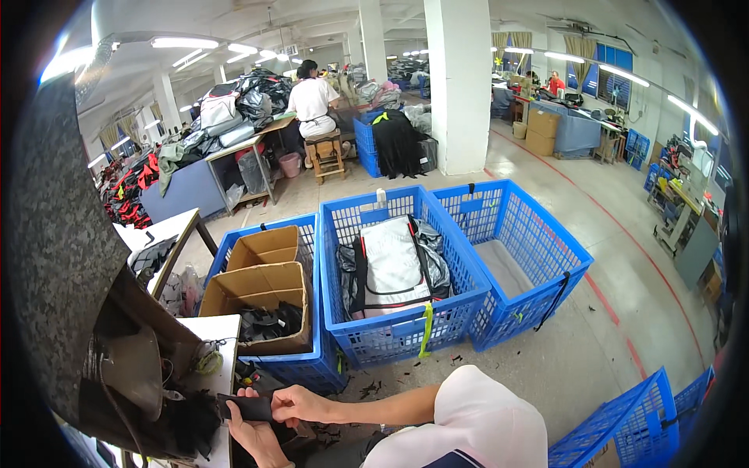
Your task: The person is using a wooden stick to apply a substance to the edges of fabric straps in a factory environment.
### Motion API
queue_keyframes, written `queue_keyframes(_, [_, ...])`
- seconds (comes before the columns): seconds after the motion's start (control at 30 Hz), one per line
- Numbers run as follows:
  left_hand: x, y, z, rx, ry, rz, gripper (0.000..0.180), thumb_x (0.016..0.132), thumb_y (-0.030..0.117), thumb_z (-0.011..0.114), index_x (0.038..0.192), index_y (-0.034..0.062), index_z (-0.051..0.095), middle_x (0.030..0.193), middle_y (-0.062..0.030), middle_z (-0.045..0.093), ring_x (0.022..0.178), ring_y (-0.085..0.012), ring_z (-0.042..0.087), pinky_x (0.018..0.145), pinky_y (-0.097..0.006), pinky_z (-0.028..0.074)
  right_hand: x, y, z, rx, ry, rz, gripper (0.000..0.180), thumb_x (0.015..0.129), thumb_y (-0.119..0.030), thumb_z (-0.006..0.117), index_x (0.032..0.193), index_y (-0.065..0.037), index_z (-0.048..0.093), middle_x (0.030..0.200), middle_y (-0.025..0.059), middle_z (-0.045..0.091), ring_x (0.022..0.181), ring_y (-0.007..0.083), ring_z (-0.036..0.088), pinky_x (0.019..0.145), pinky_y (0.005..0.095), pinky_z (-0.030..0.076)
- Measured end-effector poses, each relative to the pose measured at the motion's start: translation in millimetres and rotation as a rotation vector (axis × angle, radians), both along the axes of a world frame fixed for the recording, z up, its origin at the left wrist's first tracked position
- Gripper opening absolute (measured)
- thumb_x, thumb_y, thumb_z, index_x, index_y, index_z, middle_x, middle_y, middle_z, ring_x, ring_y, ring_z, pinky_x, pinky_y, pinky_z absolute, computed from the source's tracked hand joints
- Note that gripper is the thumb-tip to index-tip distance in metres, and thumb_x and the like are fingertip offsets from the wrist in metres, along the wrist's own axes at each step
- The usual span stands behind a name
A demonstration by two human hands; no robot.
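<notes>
Fingers of right hand (pixel 292 404) pinching 1 end of black fabric piece (pixel 246 406), arm reaching leftward; left hand (pixel 253 438) cupped beneath, gripping it (blue crates (pixel 402 331) beyond).

Worn on the head, looking down and forward over the counter (pixel 222 355) edge at lower left (fisheye, so straight lines bow near the rim). Close above both hands; blue crates (pixel 406 265) and workshop floor (pixel 577 327) farther off.
</notes>
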State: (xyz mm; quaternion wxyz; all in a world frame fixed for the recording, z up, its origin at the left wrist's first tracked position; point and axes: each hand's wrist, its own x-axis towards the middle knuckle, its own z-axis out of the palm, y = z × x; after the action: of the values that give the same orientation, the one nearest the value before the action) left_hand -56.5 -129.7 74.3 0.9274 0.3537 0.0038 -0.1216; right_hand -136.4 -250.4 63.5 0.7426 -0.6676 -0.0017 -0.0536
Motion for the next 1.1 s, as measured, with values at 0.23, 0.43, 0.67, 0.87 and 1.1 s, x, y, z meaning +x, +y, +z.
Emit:
queue_keyframes(0.23, [-26, -21, 10, 0.136, -0.143, -0.040, 0.034, 0.091, 0.011, 0.055, 0.118, -0.0067, 0.044, 0.110, -0.0180, 0.056, 0.098, -0.0271, 0.060, 0.086, -0.036, 0.051, 8, -7, 11, 0.164, -0.095, -0.046, 0.015, 0.086, -0.013, 0.062, 0.079, -0.001, 0.056, 0.064, 0.0033, 0.058, 0.050, 0.0094, 0.054, 0.045, 0.0216, 0.046])
queue_keyframes(0.43, [-16, -14, 6, 0.020, -0.109, -0.049, 0.042, 0.092, 0.017, 0.055, 0.120, -0.0112, 0.041, 0.112, -0.0192, 0.055, 0.108, -0.0298, 0.053, 0.097, -0.038, 0.045, 3, -1, 6, -0.193, -0.266, -0.262, 0.009, 0.083, -0.004, 0.058, 0.088, 0.002, 0.054, 0.073, 0.0077, 0.062, 0.063, 0.0129, 0.059, 0.057, 0.0254, 0.048])
queue_keyframes(0.67, [-24, -3, -5, 0.005, -0.138, -0.113, 0.046, 0.095, 0.028, 0.049, 0.125, -0.0075, 0.045, 0.121, -0.0165, 0.055, 0.111, -0.0239, 0.053, 0.099, -0.035, 0.039, 17, 13, -1, 0.221, -0.157, -0.256, 0.010, 0.081, 0.001, 0.051, 0.088, -0.001, 0.056, 0.072, 0.0012, 0.057, 0.059, 0.0057, 0.052, 0.050, 0.0213, 0.044])
queue_keyframes(0.87, [-22, -8, 21, 0.167, 0.109, 0.112, 0.019, 0.089, 0.011, 0.058, 0.106, 0.0025, 0.057, 0.101, -0.0085, 0.062, 0.089, -0.0185, 0.062, 0.074, -0.032, 0.052, 33, -15, -1, 0.281, -0.047, -0.284, 0.013, 0.076, 0.004, 0.045, 0.083, -0.001, 0.055, 0.065, 0.0035, 0.055, 0.047, 0.0113, 0.053, 0.043, 0.0249, 0.043])
queue_keyframes(1.1, [-29, 50, 5, 0.136, 0.126, 0.134, 0.028, 0.093, 0.025, 0.052, 0.101, -0.0012, 0.060, 0.092, -0.0112, 0.066, 0.080, -0.0205, 0.065, 0.066, -0.031, 0.055, 61, 5, -22, 0.571, 0.058, 0.070, 0.003, 0.085, -0.001, 0.055, 0.085, 0.000, 0.058, 0.070, 0.0049, 0.061, 0.049, 0.0104, 0.052, 0.046, 0.0220, 0.042])
